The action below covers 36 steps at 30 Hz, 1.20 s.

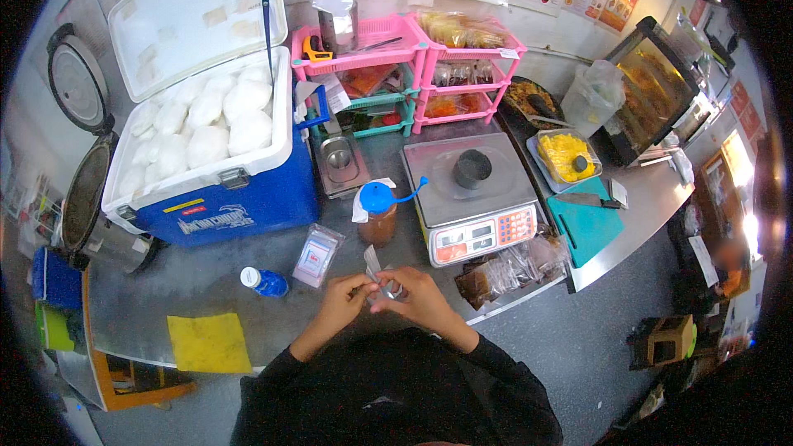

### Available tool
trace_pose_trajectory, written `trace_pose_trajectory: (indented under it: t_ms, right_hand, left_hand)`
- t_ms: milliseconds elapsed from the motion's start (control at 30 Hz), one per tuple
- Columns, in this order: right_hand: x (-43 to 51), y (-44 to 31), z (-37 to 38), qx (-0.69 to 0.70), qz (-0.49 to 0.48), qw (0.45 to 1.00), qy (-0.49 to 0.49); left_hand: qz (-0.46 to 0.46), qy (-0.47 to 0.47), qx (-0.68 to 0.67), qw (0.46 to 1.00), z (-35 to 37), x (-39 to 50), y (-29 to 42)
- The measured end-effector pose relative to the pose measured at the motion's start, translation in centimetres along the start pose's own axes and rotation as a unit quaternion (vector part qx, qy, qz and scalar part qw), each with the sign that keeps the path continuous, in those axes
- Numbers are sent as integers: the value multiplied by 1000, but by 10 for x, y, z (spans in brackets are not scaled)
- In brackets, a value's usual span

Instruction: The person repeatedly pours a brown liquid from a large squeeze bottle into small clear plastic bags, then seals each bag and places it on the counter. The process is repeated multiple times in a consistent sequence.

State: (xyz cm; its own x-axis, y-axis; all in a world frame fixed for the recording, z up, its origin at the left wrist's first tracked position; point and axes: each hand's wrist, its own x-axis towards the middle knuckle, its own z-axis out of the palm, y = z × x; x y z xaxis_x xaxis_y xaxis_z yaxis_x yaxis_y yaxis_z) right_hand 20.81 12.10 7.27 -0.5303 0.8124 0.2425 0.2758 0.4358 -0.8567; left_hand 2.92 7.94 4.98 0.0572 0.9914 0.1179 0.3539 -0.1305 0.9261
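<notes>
My left hand (347, 300) and my right hand (415, 298) meet at the front edge of the steel counter, both gripping a small clear plastic bag (373, 265) between fingers and thumbs. What the bag holds is too small to tell. Just beyond them stands a brown-filled squeeze bottle (378, 223) with a blue cap. To their left lie a pack of small plastic bags (317, 256) and a blue bottle with a white lid (266, 281). Filled brown sachets (495, 279) lie to the right, in front of a digital scale (483, 232) that bears a dark round cup (473, 169).
A blue cooler (248, 210), its lid raised, holds many white bundles. Behind stand pink racks (359, 57) with packets. At right are a teal cutting board (588, 223) with a knife (579, 199) and a tub of yellow food (567, 155). A yellow cloth (209, 342) overhangs the front edge.
</notes>
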Motion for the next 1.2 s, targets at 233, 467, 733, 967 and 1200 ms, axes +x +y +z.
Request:
trace_pose_trajectory:
  t_ms: [233, 467, 733, 967, 1200]
  right_hand:
    - [6, 3, -4, -26, -56, 998, 8]
    - [0, 14, 23, -170, -155, 967, 107]
    - [4, 27, 26, -126, -130, 981, 67]
    - [19, 20, 4, -81, -132, 986, -61]
    - [17, 11, 5, -78, -120, 989, -25]
  left_hand:
    - [-46, -31, -33, 998, -5, 2, 13]
    - [-57, 24, 77, 995, 4, 4, 10]
    - [-70, 18, 110, 991, 2, 7, -15]
    - [12, -75, 91, 993, -18, 12, -10]
    - [10, -75, 94, 993, -22, 17, 7]
